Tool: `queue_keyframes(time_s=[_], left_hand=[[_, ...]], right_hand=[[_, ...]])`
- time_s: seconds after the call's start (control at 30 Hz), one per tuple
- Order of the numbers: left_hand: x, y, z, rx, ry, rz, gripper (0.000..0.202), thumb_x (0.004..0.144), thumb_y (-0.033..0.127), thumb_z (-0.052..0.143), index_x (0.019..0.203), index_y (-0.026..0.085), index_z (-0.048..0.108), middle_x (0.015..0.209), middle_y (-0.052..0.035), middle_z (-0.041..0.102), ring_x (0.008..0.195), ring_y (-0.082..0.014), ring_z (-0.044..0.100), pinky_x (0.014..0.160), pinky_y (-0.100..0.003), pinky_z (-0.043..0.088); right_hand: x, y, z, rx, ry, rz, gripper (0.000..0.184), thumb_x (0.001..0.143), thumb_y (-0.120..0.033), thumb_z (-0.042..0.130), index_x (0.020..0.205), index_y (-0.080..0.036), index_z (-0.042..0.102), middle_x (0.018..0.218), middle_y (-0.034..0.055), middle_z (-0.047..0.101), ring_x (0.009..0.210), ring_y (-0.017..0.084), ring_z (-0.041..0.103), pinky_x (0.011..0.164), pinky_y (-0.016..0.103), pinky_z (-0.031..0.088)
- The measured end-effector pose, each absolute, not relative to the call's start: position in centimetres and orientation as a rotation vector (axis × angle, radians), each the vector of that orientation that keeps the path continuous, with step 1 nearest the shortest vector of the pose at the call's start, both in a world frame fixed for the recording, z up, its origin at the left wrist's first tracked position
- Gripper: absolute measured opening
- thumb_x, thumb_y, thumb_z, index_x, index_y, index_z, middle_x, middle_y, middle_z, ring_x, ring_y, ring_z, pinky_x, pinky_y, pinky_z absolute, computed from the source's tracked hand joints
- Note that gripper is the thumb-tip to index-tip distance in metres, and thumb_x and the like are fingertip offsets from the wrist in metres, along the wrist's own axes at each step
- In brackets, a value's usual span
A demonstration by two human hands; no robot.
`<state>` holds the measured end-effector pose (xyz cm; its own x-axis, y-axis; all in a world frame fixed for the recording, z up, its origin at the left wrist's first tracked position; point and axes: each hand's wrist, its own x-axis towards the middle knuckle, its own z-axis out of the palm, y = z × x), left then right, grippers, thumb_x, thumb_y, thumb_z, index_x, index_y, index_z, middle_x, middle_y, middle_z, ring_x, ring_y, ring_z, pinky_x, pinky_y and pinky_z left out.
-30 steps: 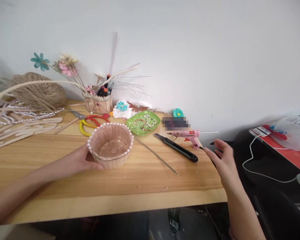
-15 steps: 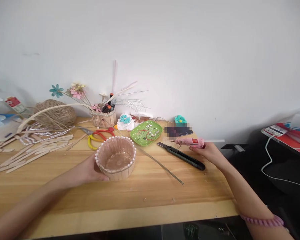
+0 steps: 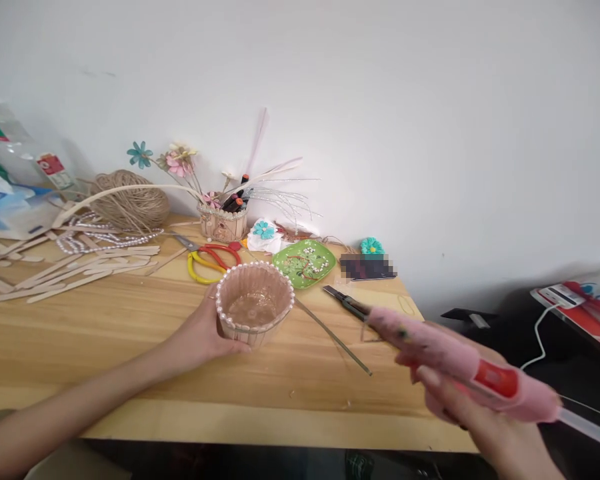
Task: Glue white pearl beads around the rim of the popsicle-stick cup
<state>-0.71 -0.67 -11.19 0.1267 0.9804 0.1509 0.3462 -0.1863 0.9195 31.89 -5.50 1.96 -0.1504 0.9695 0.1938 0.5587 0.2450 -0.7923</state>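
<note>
My left hand [image 3: 207, 333] is wrapped round the left side of a small round pot [image 3: 255, 331] made of wooden sticks, with a row of pearl beads along its rim. The pot leans slightly toward me and its inside looks glossy. In my right hand [image 3: 475, 407] is a pink hot glue gun [image 3: 440, 350], raised close to the camera, its nozzle pointing left. A clear glue stick [image 3: 587, 427] juts from its back end. Behind the nozzle lies a black box cutter [image 3: 347, 301], partly hidden by the gun. A thin stem [image 3: 335, 337] lies right of the pot.
Behind the pot are red-and-yellow scissors [image 3: 205, 260] and a green tray [image 3: 305, 265] with small beads. Loose craft sticks [image 3: 80, 273], a twine ball [image 3: 130, 200] and a flower holder [image 3: 224, 223] stand left. A phone [image 3: 370, 267] lies at the back; the table's edge is near.
My right hand has lifted the glue gun off the table area by the box cutter and brought it toward the camera. The view has shifted a little; my left hand still holds the pot.
</note>
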Motion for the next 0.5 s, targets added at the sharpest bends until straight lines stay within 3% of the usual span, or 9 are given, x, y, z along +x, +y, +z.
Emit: queue_keyframes(time_s=[0.1, 0.23, 0.37, 0.5], left_hand=[[-0.6, -0.7, -11.2, 1.705, 1.283, 1.042, 0.107, 0.056, 0.043, 0.086, 0.145, 0.023, 0.030, 0.148, -0.0159, 0.042, 0.135, -0.0387, 0.043, 0.114, -0.058, 0.031], [-0.7, -0.6, -11.1, 1.752, 1.260, 1.072, 0.102, 0.059, 0.040, 0.085, 0.145, 0.025, 0.032, 0.144, -0.0142, 0.049, 0.132, -0.0376, 0.047, 0.112, -0.056, 0.035], [-0.5, -0.7, -11.0, 1.726, 1.296, 1.072, 0.100, 0.056, 0.037, 0.086, 0.142, 0.024, 0.037, 0.139, -0.0136, 0.054, 0.129, -0.0379, 0.050, 0.111, -0.056, 0.038], [-0.3, -0.8, -10.8, 1.745, 1.309, 1.070, 0.099, 0.056, 0.030, 0.086, 0.142, 0.028, 0.035, 0.143, -0.0101, 0.050, 0.131, -0.0373, 0.047, 0.113, -0.055, 0.036]], right_hand=[[28.9, -5.7, 2.0, -1.326, -1.860, 0.973, 0.035, 0.083, -0.052, 0.062, 0.107, -0.032, 0.076, 0.095, 0.0067, 0.076, 0.082, 0.025, 0.069, 0.060, 0.029, 0.058], [27.2, -4.9, 1.2, -1.303, -1.853, 1.098, 0.039, 0.084, -0.054, 0.061, 0.111, -0.030, 0.075, 0.101, 0.0055, 0.075, 0.100, 0.028, 0.067, 0.080, 0.036, 0.059], [27.1, -4.4, 0.5, -1.343, -1.840, 1.124, 0.042, 0.084, -0.052, 0.062, 0.115, -0.026, 0.073, 0.112, 0.0081, 0.072, 0.104, 0.029, 0.066, 0.081, 0.037, 0.059], [27.3, -4.2, 0.2, -1.354, -1.857, 1.144, 0.040, 0.085, -0.052, 0.060, 0.115, -0.028, 0.072, 0.104, 0.0074, 0.073, 0.099, 0.028, 0.067, 0.071, 0.033, 0.060]])
